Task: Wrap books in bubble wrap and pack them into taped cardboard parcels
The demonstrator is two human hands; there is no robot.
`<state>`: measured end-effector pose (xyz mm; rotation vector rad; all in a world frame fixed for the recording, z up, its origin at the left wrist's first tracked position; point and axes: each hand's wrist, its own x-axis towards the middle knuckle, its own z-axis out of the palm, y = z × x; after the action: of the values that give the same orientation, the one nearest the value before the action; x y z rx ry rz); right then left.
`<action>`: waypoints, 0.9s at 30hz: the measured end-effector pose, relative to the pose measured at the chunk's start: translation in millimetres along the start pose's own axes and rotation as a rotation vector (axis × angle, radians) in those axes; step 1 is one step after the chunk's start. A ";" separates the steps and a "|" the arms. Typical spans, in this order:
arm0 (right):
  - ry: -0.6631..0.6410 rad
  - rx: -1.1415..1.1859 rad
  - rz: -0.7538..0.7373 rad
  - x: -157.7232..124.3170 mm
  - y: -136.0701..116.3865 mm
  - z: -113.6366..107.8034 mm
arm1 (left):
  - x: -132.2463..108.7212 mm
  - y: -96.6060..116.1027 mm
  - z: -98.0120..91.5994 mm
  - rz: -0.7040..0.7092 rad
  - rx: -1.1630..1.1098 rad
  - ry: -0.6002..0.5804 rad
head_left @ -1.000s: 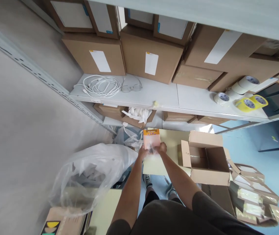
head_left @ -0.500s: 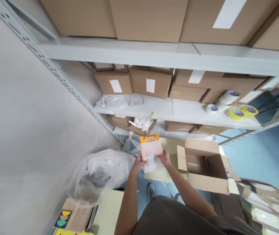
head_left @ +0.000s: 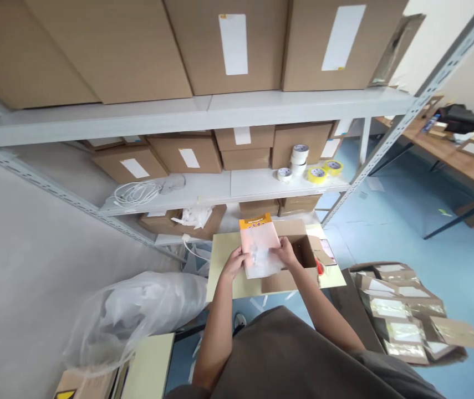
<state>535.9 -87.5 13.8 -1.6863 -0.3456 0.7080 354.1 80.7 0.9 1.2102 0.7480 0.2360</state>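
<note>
Between my hands is a book (head_left: 260, 244) with an orange top band and a pale pink cover, seemingly in a translucent wrapper. My left hand (head_left: 234, 262) grips its left edge, thumb on the front. On the right edge, my right hand (head_left: 285, 252) holds it the same way. The book is raised over a pale yellow table (head_left: 224, 249), in front of an open cardboard box (head_left: 289, 226). Part of the box is hidden by the book and my right forearm. Something red (head_left: 319, 267) shows by the box's right side.
A metal shelf (head_left: 203, 188) ahead carries cardboard boxes, coiled white cable (head_left: 137, 192), white tape rolls (head_left: 299, 158) and yellow tape rolls (head_left: 317, 175). A large plastic bag (head_left: 149, 305) lies at the left. At right, a big carton (head_left: 365, 310) holds several taped parcels.
My view has turned to the right, and the book is now in front of the open box rather than left of it. Both hands keep hold of the book.
</note>
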 end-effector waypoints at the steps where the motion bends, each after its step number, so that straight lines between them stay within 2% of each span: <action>1: -0.004 -0.032 -0.003 0.8 -0.2 -22.0 | 7.2 -3.4 22.2 -0.014 0.028 0.019; 5: -0.003 -0.260 -0.017 17.8 -6.1 -94.6 | 22.6 -23.9 104.8 -0.135 0.027 0.153; 7: -0.018 -0.420 -0.067 36.6 -14.5 -119.2 | 20.2 -37.1 138.6 -0.169 -0.019 0.150; 10: -0.148 -0.678 -0.168 69.7 -28.2 -137.2 | 8.6 -56.6 174.3 -0.161 -0.032 0.108; 12: -0.263 -0.811 -0.236 86.9 -32.4 -137.8 | 0.0 -66.3 185.1 -0.170 0.011 0.122; 15: -0.332 -0.931 -0.245 96.4 -25.2 -131.8 | -9.9 -71.4 178.1 -0.258 0.333 0.179; 18: -0.192 -0.901 -0.221 88.9 -4.9 -130.4 | -16.1 -64.5 151.2 -0.299 0.599 0.234; 20: -0.102 -0.821 -0.238 79.1 10.9 -134.6 | -17.5 -56.1 132.4 -0.226 0.659 0.290; 22: -0.070 -0.750 -0.254 68.0 25.6 -141.5 | -15.6 -48.7 118.9 -0.008 0.823 0.343; 24: -0.079 -0.690 -0.264 57.1 38.3 -149.8 | -10.9 -45.4 111.9 0.166 0.987 0.315; 25: -0.085 -0.663 -0.271 52.0 44.1 -154.5 | -8.0 -45.8 110.1 0.206 1.065 0.282; 27: -0.073 -0.622 -0.279 43.1 55.4 -165.7 | -2.6 -51.3 107.8 0.170 1.205 0.198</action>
<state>663.8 -204.6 -34.2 -2.1359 -0.9049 0.4759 409.3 -21.0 -28.2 2.4218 0.9911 0.0162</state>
